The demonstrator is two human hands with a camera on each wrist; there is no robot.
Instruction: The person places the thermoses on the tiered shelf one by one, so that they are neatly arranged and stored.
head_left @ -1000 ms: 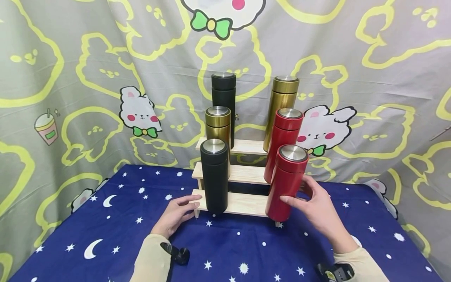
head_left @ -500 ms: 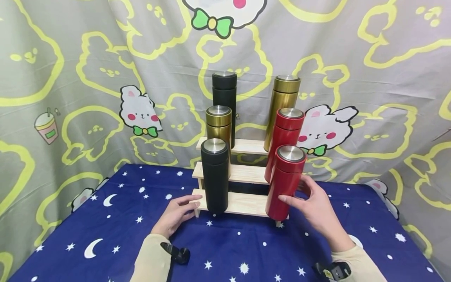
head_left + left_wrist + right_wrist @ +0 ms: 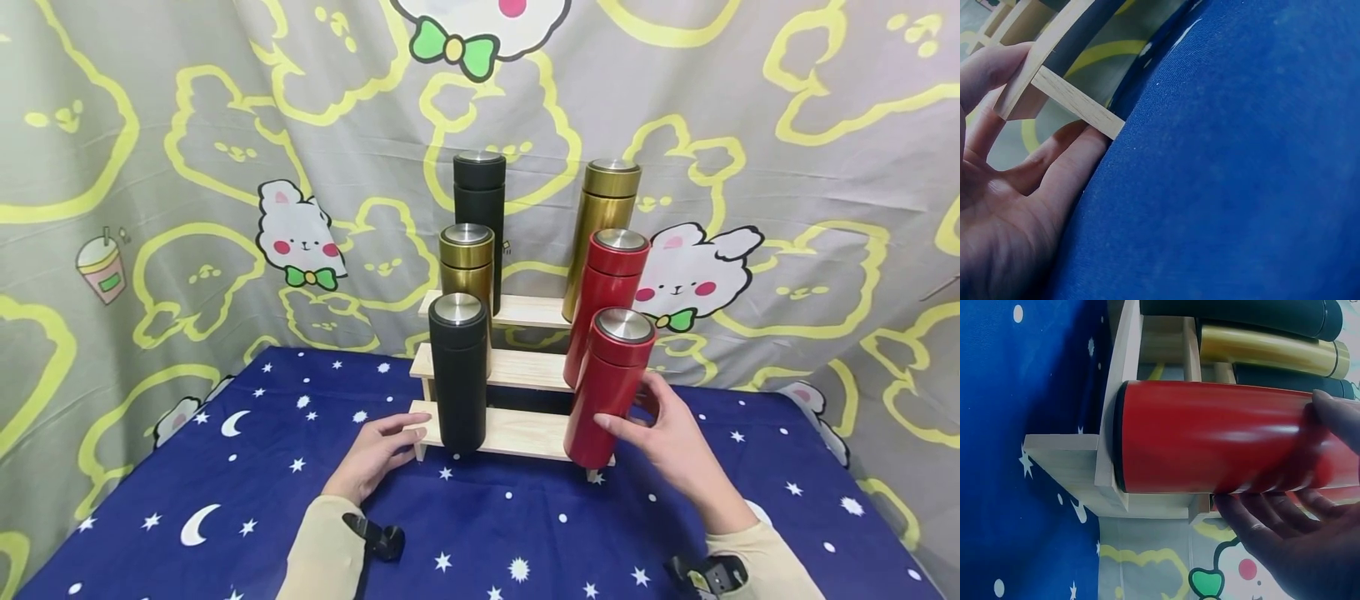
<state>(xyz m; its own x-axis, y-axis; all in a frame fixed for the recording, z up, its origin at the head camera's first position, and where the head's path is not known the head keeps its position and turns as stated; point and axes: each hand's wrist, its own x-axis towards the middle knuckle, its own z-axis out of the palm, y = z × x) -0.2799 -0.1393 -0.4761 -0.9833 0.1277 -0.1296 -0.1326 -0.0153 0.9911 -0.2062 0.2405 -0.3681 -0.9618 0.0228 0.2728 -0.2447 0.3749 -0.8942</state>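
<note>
My right hand (image 3: 667, 433) grips the lower part of a red thermos flask (image 3: 607, 396), thumb in front and fingers round its far side. The flask stands, leaning slightly in the head view, at the right end of the lowest step of a wooden tiered rack (image 3: 525, 432). In the right wrist view its base (image 3: 1121, 437) meets the step board. My left hand (image 3: 375, 454) holds the left end of that step; the left wrist view has one digit on the board's end (image 3: 1022, 84) and fingers by the leg (image 3: 1079, 103). Beside it stands a black thermos flask (image 3: 459, 383).
A gold flask (image 3: 467, 258) and another red flask (image 3: 606, 283) stand on the middle step. On the top step are a black flask (image 3: 478, 200) and a gold flask (image 3: 600, 225). A dark blue star-patterned cloth (image 3: 262, 483) covers the table; a patterned curtain (image 3: 225, 150) hangs behind.
The red flask in my right hand has shifted slightly left and back, its top rocking left then right, baring the lowest step's right corner. My left hand stays at the rack's end.
</note>
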